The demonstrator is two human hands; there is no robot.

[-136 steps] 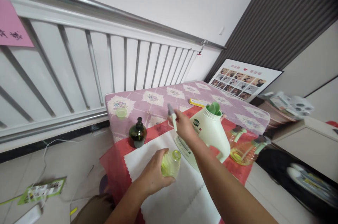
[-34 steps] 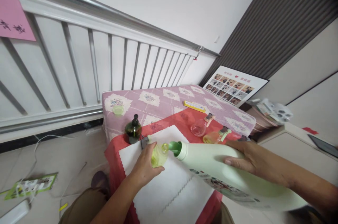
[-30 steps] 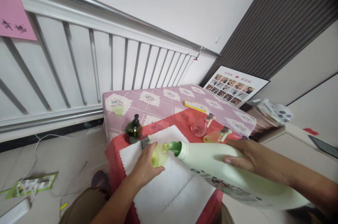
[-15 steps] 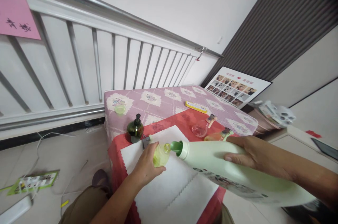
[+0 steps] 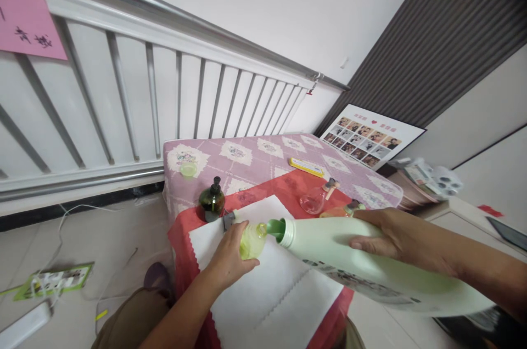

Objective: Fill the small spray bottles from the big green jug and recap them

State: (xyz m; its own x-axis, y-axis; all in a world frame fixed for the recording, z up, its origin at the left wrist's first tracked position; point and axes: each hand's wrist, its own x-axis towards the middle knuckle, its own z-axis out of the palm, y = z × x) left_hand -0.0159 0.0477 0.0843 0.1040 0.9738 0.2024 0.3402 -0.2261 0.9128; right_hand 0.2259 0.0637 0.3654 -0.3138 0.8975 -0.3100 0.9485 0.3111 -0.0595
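Head view: the yellow bottle (image 5: 252, 242) is clasped inside the left fingers (image 5: 239, 228), the tilted jug (image 5: 327, 240) beneath gripping right fingers (image 5: 369, 244).

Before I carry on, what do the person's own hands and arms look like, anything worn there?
The left hand and right hand are ungloved. The forearms are bare, with no sleeve in view, and neither wrist shows a watch or band. Some fingers are hidden, so I can't rule out rings.
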